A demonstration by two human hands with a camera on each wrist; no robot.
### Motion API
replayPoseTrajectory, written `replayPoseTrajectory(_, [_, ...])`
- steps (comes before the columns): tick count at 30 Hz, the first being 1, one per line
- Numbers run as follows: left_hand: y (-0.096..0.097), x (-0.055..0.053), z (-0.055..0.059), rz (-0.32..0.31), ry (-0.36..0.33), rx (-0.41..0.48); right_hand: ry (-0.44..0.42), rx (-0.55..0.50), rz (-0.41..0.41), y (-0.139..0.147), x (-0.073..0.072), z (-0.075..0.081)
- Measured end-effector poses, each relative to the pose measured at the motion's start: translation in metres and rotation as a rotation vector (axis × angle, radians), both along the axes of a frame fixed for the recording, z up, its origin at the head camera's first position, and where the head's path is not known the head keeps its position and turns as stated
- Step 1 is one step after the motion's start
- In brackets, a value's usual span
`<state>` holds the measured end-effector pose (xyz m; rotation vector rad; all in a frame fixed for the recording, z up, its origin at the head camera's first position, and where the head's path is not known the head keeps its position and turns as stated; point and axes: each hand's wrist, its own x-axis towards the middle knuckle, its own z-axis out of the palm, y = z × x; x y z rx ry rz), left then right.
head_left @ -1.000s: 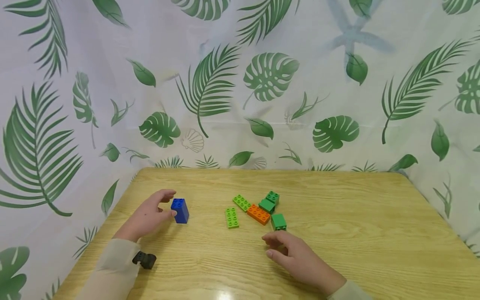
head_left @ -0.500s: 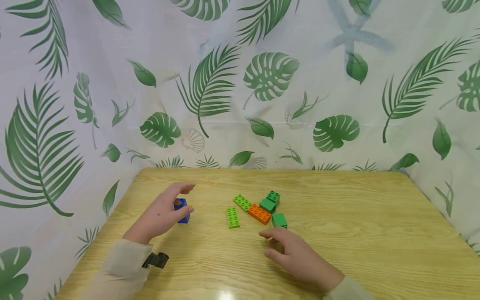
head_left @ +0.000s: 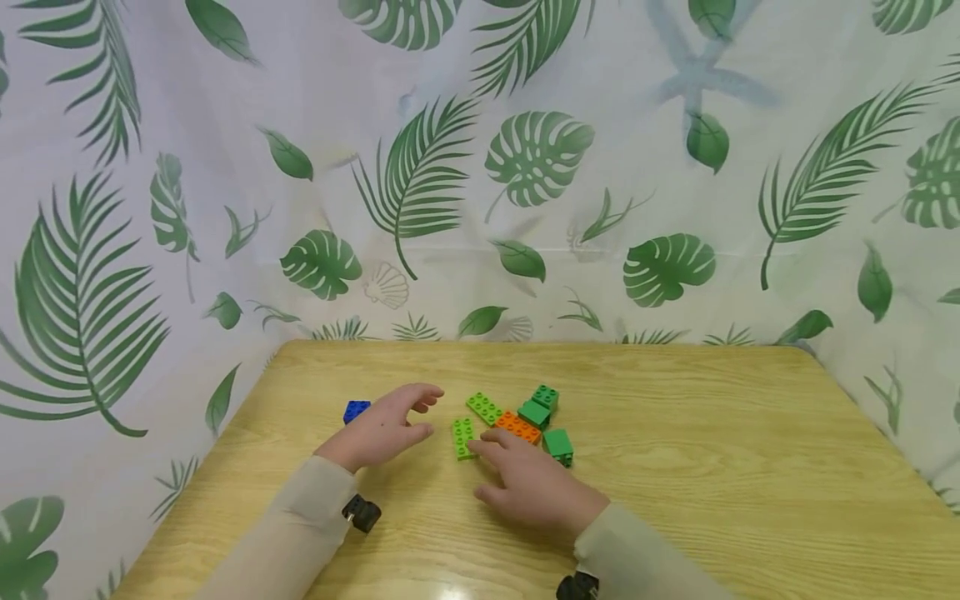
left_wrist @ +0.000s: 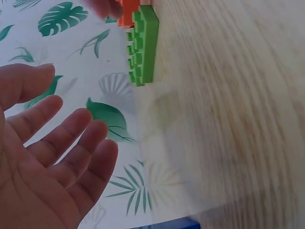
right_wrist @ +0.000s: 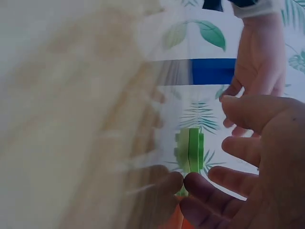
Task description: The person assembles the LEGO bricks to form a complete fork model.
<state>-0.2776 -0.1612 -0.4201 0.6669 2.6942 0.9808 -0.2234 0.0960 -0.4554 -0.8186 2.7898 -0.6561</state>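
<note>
Left hand [head_left: 382, 430]: hovering between blue block [head_left: 356, 410] and nearer lime brick [head_left: 462, 437], digits standing apart.
Right hand [head_left: 528, 483]: hovering at that brick, digits standing apart; contact unclear.

The left hand [head_left: 382, 429] and right hand [head_left: 531, 483] extend forward, the left's 4 fingers [left_wrist: 78, 121] slightly bent.

You can read no text, label, brand or number in any view: the white cloth backdrop [head_left: 450, 250] printed with green leaves carries only pictures, and neither the flat light-green studded plastic brick [head_left: 462, 436] nor the small black wrist device [head_left: 363, 513] shows you legible lettering.
</note>
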Motion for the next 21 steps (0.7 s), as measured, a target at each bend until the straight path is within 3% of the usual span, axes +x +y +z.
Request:
replayPoseTrajectory(7, [0.010, -0.014, -0.008, -0.029, -0.024, 0.001, 0.042, 0.155, 0.011, -0.010, -0.005, 0.004])
replayPoseTrajectory(13, [0.025, -0.018, -0.008, -0.062, -0.032, -0.050, 0.062, 0.135, 0.010, 0.005, 0.007, 0.009])
replayPoseTrajectory(21, [0.044, -0.037, -0.016, -0.109, -0.027, -0.141, 0.060, 0.071, 0.014, 0.021, 0.017, 0.010])
